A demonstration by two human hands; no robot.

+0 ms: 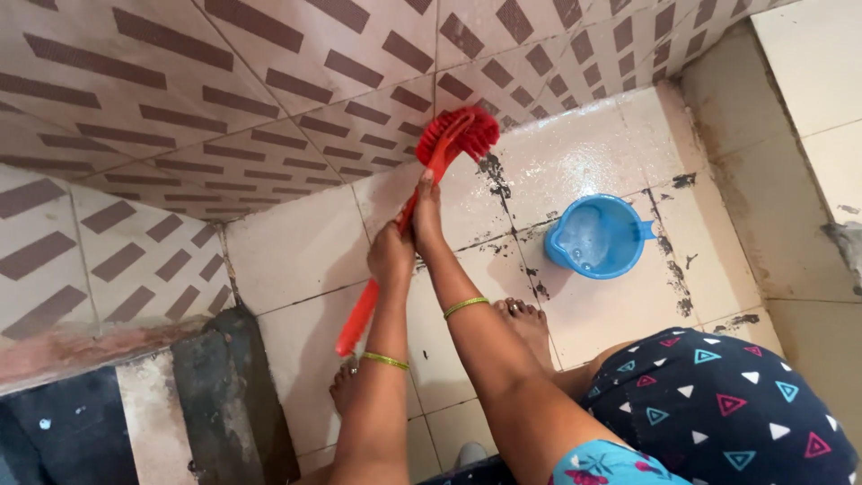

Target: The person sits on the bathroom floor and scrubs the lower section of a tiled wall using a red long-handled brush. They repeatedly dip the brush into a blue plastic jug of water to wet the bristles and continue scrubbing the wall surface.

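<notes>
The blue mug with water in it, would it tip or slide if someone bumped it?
The blue mug would probably slide before tipping: it sits low and wide on wet, glossy floor tiles. The water inside likely makes it heavier than it looks, and a hard bump would probably slosh some out. Its handle looks like plastic, so it is unlikely to break.

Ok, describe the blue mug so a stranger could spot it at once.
Start at the wet cream floor tiles below the patterned wall. Right of the red brush sits the blue mug, round, holding water, the only blue thing on the floor.
</notes>
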